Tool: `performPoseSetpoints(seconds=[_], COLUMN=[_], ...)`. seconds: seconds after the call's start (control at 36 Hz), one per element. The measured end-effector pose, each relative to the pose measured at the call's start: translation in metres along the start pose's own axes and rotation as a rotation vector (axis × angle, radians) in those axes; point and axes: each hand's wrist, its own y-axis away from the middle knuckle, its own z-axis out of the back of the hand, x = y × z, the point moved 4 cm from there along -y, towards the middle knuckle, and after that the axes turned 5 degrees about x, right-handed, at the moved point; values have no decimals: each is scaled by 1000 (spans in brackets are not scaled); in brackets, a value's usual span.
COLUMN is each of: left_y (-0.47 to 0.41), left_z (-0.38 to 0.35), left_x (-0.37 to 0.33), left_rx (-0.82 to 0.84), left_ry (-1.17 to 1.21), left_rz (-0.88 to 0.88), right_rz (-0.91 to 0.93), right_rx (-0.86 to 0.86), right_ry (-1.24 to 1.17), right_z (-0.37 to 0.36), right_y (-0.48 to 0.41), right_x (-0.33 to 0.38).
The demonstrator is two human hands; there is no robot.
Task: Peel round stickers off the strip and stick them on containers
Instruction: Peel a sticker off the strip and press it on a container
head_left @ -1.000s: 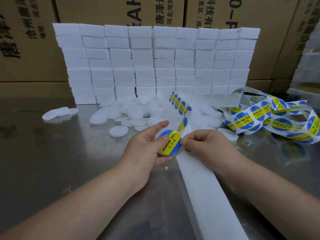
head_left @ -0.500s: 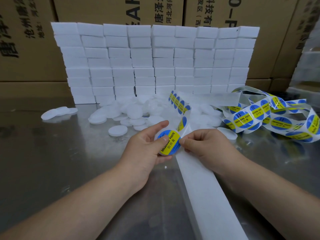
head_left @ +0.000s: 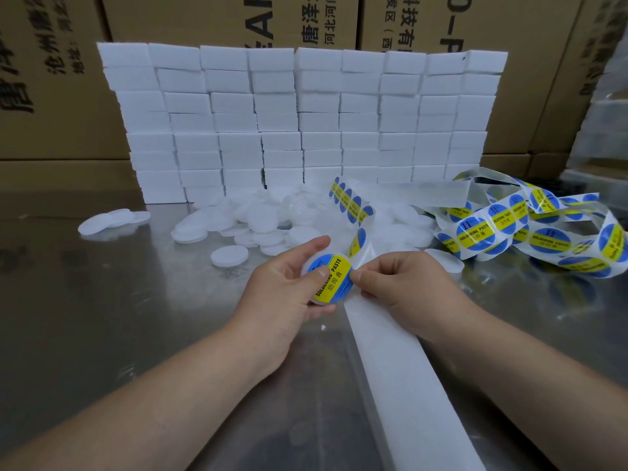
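While a container (head_left: pixel 307 271) is gripped in the L hand (head_left: pixel 282 294), fingers curled behind its rim and thumb pressed on the sticker (head_left: pixel 334 283) laid on its top face, the strip (head_left: pixel 353 203) is pinched by the R hand (head_left: pixel 407 287) just beside the sticker's right edge, with the thumb tip touching that edge. Both hands are held close together above the table (head_left: pixel 102 317), approx. mid-view.

Handling (est.): the sticker is judged v. light, thin, limp and tacky on one face. It is likely to curl or stick to itself, so it is best taken by the edge only and smoothed outward. The container is judged light, stiff and smooth, poss. slippery, and is best held by the rim, as shown. The strip is judged slick, floppy and easily twisted. Its bare liner (head_left: pixel 401 385) is trailed toward the viewer, and its loaded part is raised behind the hands.

Counts: 1 container in hand, 1 sticker on it. Approx. 5 stickers are seen on the raised section; those in the tangle (head_left: pixel 503 226) at right cannot be counted. Of the loose containers, a lone one (head_left: pixel 229 255), a left group (head_left: pixel 112 219) of approx. 3 and a main heap (head_left: pixel 258 215), uncountable, are seen. The blocks (head_left: pixel 306 124) are stacked approx. 9 columns wide, 8–9 rows high. The no. of cartons (head_left: pixel 51 79) cannot be told.
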Motion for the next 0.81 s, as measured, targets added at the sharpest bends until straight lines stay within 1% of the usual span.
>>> performPoseSetpoints(seconds=[0.53,0.81], left_y=[0,1], left_z=[-2,-3], left_x=[1,0], left_rx=[15,-3], left_ry=[-10,-25], left_rz=[-15,-23], right_rz=[-2,21], right_rx=[-10,-19], right_ry=[25,52], right_z=[1,2], right_y=[1,0], right_x=[1,1])
